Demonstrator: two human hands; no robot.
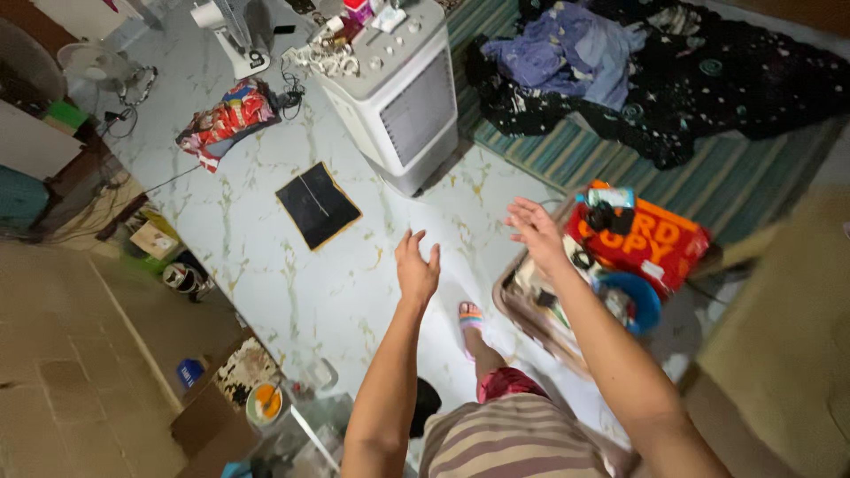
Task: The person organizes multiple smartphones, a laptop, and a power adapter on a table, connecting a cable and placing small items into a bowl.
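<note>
I look down over a white marble-patterned floor (266,257). My left hand (416,268) is stretched out in front of me, fingers spread, holding nothing. My right hand (534,226) is also raised and open, above a brown open box (531,310) of small items, next to an orange printed bag (660,243) and a blue bowl (642,301). Below me are my striped top and one foot in a pink sandal (470,314).
A white air cooler (398,88) stands ahead with clutter on top. A black square mat (317,204) and a red snack bag (226,119) lie on the floor. Clothes (567,49) sit on a striped mattress (708,177). Fans stand at back left, boxes at lower left.
</note>
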